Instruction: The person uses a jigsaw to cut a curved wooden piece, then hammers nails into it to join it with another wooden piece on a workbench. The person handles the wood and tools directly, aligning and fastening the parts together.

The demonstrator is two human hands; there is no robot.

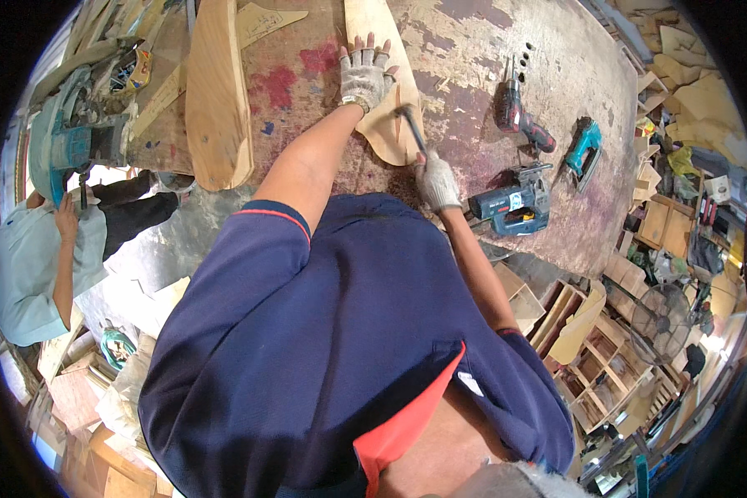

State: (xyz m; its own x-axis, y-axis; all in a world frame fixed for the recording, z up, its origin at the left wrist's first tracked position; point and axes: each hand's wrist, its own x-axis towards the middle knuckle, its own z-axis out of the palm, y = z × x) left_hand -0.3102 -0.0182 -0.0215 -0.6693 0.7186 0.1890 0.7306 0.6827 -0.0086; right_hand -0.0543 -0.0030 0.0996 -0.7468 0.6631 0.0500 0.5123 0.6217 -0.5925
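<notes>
Pressing wooden piece (386, 124) under flat left hand (365, 76), right hand (436, 183) clenching hammer (410, 126)

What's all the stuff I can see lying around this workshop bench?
Curved wooden piece: one, pale, bench middle, under the left hand.
Hammer: one, dark handle, in the right hand.
Long wooden board: one, tan, bench left.
Jigsaw: one, blue, bench right.
Drill: one, red and black, beyond the jigsaw.
Small power tool: one, teal, far right.
Workbench: one, worn and paint-stained.
Saw machine: one, teal, far left.
Other person: one, pale shirt, left.
Fan: one, dark, floor right.
Left hand: grey fingerless glove, flat on wood.
Right hand: white glove, gripping hammer.
</notes>
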